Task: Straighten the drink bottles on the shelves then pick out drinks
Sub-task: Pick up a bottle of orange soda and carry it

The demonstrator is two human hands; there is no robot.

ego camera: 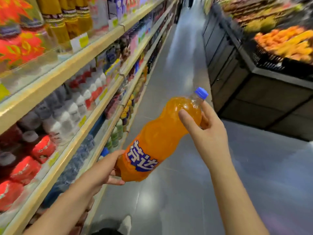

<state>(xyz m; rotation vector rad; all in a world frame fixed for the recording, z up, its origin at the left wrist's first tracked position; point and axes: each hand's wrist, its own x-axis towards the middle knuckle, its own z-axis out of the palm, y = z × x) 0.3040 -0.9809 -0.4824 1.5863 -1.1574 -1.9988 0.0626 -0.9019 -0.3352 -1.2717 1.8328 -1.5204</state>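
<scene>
Head view: the right hand's [209, 133] thumb presses flat on the rounded shoulder of the orange soda bottle [159, 136], and its other fingers wrap behind the neck, just under the blue cap [201, 93]. So this hand grips the top end. The left hand [105, 168] holds the opposite end, with the thumb lying along the upper side of the base beside the blue label [143, 156] and the fingers curled underneath. Both hands are closed round the one bottle and neither holds anything else.

The bottle lies on a slant between them, its long axis running from the base at lower left up to the cap at upper right. It is neither upright nor flat. It hangs in the open aisle above the grey floor [169, 209], clear of the shelves [72, 67], which run along the person's left side. The base end and the left hand are nearer the shelves, while the cap points away from them, toward a dark produce stand [254, 92] across the aisle.

My judgement is that this drink has been picked out. If it were to go back, the cap end would have to swing up and leftward to stand it among the rows. The shelf stock is too blurred to tell which bottles sit crooked.
</scene>
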